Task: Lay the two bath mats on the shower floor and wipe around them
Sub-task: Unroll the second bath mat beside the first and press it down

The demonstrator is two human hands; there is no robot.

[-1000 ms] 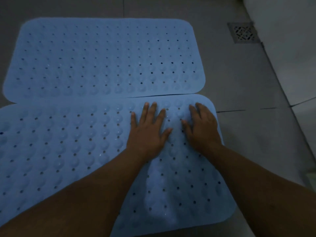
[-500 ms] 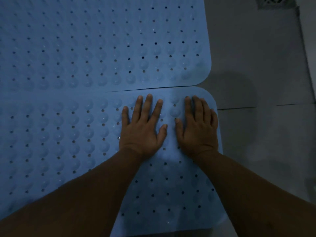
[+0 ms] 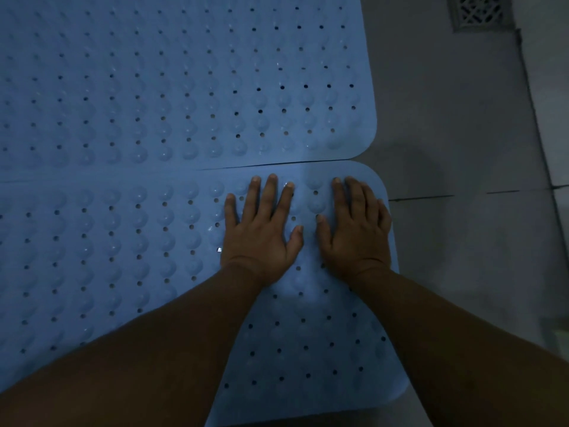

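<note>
Two blue bath mats with holes and round bumps lie flat on the grey shower floor, edge to edge. The far mat (image 3: 184,81) fills the upper left. The near mat (image 3: 107,241) runs across the lower part. My left hand (image 3: 261,232) presses flat on the near mat's far right corner area, fingers spread. Just to its right, my right hand (image 3: 354,229) lies flat on the same mat, fingers straight, close to the mat's right edge. Neither hand holds anything.
Grey floor tiles (image 3: 462,134) extend to the right of the mats, with a grout line running across. A square metal drain grate (image 3: 477,10) sits at the top right. A pale wall base (image 3: 554,118) rises along the right edge.
The view has come closer and lower over the mats. Both hands stay pressed flat on the near mat's right end, barely shifted.
</note>
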